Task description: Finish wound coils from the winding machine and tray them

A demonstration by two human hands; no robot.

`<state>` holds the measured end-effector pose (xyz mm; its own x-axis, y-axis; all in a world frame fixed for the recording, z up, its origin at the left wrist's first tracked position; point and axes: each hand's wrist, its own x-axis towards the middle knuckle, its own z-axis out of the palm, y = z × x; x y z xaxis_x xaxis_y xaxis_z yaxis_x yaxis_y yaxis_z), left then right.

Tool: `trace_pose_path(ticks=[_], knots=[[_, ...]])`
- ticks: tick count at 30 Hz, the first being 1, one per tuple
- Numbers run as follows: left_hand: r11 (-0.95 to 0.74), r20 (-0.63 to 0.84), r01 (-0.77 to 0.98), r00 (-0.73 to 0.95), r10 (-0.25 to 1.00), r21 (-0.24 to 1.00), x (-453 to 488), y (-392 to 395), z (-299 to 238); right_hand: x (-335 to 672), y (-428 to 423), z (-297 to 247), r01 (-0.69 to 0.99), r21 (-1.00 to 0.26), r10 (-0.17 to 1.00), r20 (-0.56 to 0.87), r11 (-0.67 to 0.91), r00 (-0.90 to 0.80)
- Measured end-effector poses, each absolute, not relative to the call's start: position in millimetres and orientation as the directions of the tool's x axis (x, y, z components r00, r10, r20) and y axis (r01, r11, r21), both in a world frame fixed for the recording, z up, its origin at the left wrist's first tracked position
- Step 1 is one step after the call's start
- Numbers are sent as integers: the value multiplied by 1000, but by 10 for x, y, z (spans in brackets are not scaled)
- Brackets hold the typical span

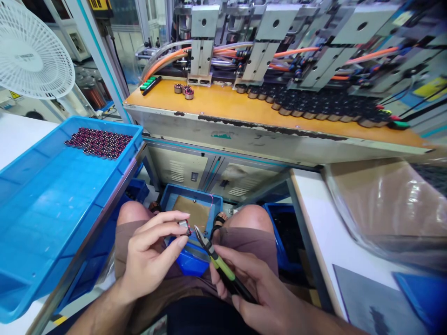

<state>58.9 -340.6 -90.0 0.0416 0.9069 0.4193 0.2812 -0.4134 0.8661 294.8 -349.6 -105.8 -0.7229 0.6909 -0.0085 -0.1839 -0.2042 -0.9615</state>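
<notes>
My left hand (153, 251) pinches a small wound motor stator (184, 225) between thumb and fingers; it has a silvery side and reddish wire at its edge. In my right hand (254, 281) are side cutters (223, 267) with green and black handles. Their pointed jaws tilt up towards the stator, just right of it, and do not appear to touch it. Both hands are above my lap. Below them, a blue bin (169, 197) on the floor holds a brown sheet of cardboard (195, 211).
A large blue tray (45, 195) at left holds many stators (99, 142). Several more stand on the orange machine ledge (226, 104), beside rows of dark-topped cylindrical parts (314, 102). A white fan (31, 56) is upper left; a plastic-wrapped brown package (384, 200) lies right.
</notes>
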Motion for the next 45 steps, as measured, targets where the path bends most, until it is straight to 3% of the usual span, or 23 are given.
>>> trace_pose_path(ticks=[7, 10, 14, 20, 27, 45], knots=[[-413, 423, 326, 44, 905, 850, 587, -3404, -894, 2945, -3454, -1004, 4, -988, 683, -110, -155, -722], [-419, 428, 337, 51, 902, 843, 588, -3398, -889, 2927, -3420, -994, 62, -976, 695, -194, -210, -692], [-484, 479, 315, 98, 872, 817, 563, -3384, -912, 2931, -3402, -1010, 55, -945, 747, -290, -323, -598], [-632, 618, 244, 140, 773, 735, 508, -3384, -993, 3009, -3465, -1031, 40, -931, 744, -315, -363, -590], [-643, 636, 142, 93, 766, 753, 538, -3374, -1008, 3095, -3572, -1074, -28, -952, 753, -223, -305, -619], [-561, 552, 185, 101, 827, 807, 565, -3449, -996, 3092, -3606, -1019, -157, -968, 696, -24, -196, -718]])
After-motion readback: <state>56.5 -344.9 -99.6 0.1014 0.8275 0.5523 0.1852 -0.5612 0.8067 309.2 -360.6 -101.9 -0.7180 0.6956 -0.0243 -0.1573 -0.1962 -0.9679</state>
